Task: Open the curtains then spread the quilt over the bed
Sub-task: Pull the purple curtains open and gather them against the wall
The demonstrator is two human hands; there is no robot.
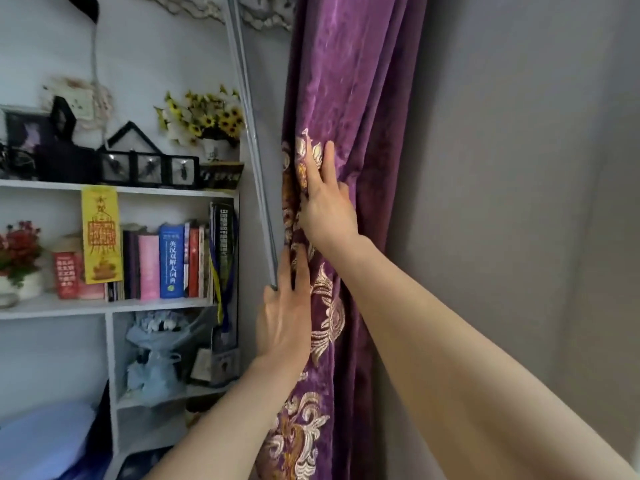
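A purple velvet curtain (pixel 349 81) with gold and white embroidery hangs bunched in folds in the middle of the view, against a grey wall. My right hand (pixel 327 206) lies flat on its embroidered edge at mid height, fingers pointing up. Lower down, my left hand (pixel 285 320) presses on the curtain's left edge, its fingertips touching a slanted grey metal pole (pixel 254 140). Neither hand closes around the fabric. The bed and quilt are out of sight, apart from pale blue bedding (pixel 45 441) at the bottom left.
A white bookshelf (pixel 110 308) stands to the left with books, framed insects, yellow artificial flowers (pixel 204 116), red flowers and a wrapped bouquet. A bare grey wall (pixel 519 168) fills the right side.
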